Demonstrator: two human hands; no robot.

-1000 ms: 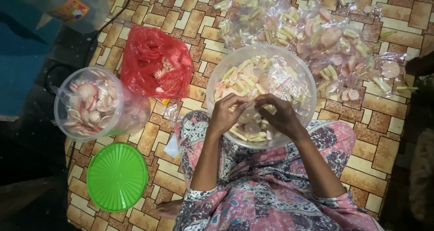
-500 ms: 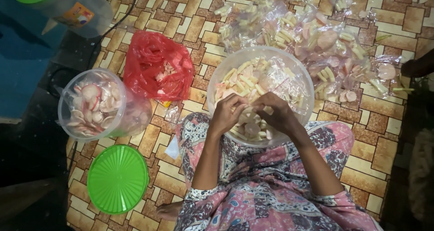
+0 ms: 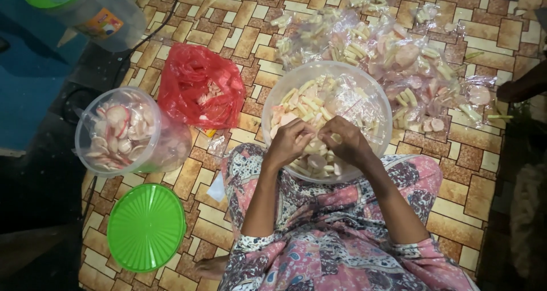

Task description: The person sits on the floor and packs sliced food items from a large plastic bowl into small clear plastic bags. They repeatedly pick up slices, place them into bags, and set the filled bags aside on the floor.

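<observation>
On a patterned tiled floor (image 3: pixel 239 29), both hands work over a clear snack bowl (image 3: pixel 379 97).
Left hand (image 3: pixel 289 143) and right hand (image 3: pixel 345 143) pinch a small packet above it, fingers nearly closed; a loose grip could spill pieces.

The clear round plastic bowl (image 3: pixel 380 97) of pale stick and disc crackers sits near the middle, resting on the lap just before the person. Both hands, left hand (image 3: pixel 289 143) and right hand (image 3: pixel 345 143), meet inside it at its near side. Far right of it lies a heap of small clear filled packets (image 3: pixel 399 57). Left of the bowl lies a crumpled red plastic bag (image 3: pixel 199 86); further left stands a clear round plastic tub (image 3: pixel 128 131) holding disc crackers. Near-left of that lies a round green plastic lid (image 3: pixel 146 227) on the patterned tile floor (image 3: pixel 484 177).
</observation>
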